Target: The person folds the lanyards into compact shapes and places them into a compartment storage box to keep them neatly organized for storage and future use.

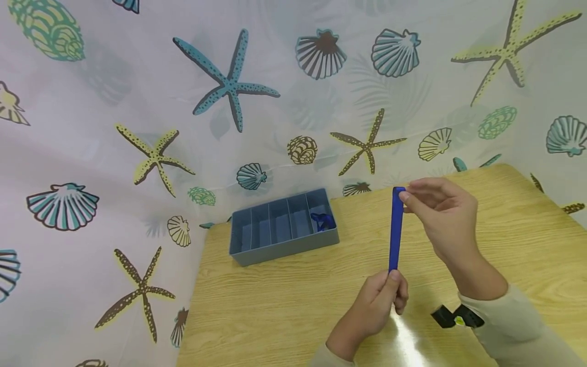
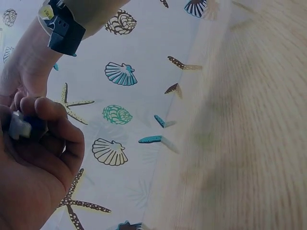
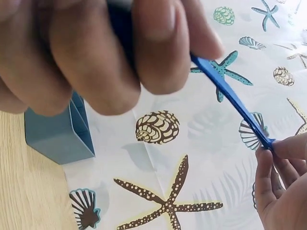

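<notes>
From where I sit, both hands are on one thing: a blue ribbon (image 1: 396,234), drawn straight between them over the table (image 1: 527,239), to the right of the divided box. The right hand (image 1: 447,216) has the upper end, pinched between thumb and fingertips; in the head view the thumb lies flat on the ribbon near its top edge, while the remaining fingers are bent loosely away from the palm rather than packed into a fist. The left hand (image 1: 380,302) has the lower end – its fingers are curled in close, and its thumb presses on the ribbon where the strip goes into the grip. My right wrist view gives me those left fingers large and blurred, folded over, with dark blue showing between them and the ribbon running from there to the right hand's pinch. In the left wrist view I get the same curled fingers – what lies inside them is too dim for me to make out.

The grey-blue box (image 1: 289,248) stands on the wood near the patterned cloth (image 1: 279,25), well apart from both hands. I count five compartments, and the rightmost holds a crumpled blue bundle (image 1: 323,222). A small black device (image 1: 470,316) sits at the right wrist, by the sleeve (image 1: 509,318)
</notes>
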Tool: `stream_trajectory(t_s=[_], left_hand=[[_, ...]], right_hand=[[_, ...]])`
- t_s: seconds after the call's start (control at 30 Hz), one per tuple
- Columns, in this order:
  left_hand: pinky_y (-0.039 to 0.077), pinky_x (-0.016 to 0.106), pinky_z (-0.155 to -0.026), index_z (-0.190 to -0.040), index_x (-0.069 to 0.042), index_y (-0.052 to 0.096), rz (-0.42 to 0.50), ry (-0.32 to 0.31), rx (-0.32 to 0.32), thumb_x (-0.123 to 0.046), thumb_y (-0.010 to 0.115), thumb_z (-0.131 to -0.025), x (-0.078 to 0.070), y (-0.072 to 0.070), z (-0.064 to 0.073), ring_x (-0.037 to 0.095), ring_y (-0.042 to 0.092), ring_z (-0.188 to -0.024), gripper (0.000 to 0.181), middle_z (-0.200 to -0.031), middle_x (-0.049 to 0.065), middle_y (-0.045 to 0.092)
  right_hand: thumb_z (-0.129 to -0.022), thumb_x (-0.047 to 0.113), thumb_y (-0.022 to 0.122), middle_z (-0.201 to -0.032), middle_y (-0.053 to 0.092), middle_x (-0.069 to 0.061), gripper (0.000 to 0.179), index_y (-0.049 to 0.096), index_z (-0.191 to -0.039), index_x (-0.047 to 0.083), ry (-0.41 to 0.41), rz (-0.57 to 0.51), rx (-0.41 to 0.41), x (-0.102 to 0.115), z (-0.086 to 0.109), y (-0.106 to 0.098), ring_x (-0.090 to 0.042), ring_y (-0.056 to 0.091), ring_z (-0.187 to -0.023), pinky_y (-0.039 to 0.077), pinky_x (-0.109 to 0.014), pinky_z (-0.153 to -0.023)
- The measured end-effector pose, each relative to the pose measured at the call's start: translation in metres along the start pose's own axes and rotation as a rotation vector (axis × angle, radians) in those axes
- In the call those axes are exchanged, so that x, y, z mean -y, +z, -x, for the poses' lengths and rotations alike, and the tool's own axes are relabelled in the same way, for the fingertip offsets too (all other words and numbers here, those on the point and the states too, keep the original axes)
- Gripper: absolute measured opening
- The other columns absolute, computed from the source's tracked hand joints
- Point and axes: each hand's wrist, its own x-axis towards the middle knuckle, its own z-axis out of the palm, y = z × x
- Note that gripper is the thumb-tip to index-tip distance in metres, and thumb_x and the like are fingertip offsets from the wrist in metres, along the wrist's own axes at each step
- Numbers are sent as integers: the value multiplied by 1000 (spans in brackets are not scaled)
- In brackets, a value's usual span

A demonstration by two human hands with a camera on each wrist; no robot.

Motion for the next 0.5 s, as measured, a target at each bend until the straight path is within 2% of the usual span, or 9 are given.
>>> stream_trajectory(t_s=[0.2,0.33,0.4,0.5], left_hand=[[55,14,-73,-94,10,57,-24,-58,24,-26,27,-118,-1,0,1,-1,58,-74,53,-84,32,58],[56,16,-80,-102,10,62,-79,-57,21,-26,28,-118,-1,-1,0,-2,59,-81,52,-95,32,64],[56,18,-85,-106,6,65,-136,-40,17,-27,27,-118,-1,-1,0,3,62,-86,52,-100,26,68],[56,20,-90,-110,1,68,-196,-26,10,-28,25,-118,-2,-1,0,2,62,-94,52,-107,19,70]], right_hand=[[-87,-19,75,-95,80,-5,21,68,-108,-20,-19,22,14,-8,0,-3,-12,78,-86,62,-19,-80],[-91,-16,73,-96,78,-5,19,60,-103,-20,28,97,4,-15,1,-6,-11,79,-79,64,-23,-73],[-95,-9,72,-101,76,-2,19,61,-110,-14,68,195,30,-19,3,-9,-9,79,-78,64,-25,-69],[-102,1,67,-112,74,6,34,64,-136,2,122,340,126,-24,6,-13,-7,79,-80,65,-30,-66]])
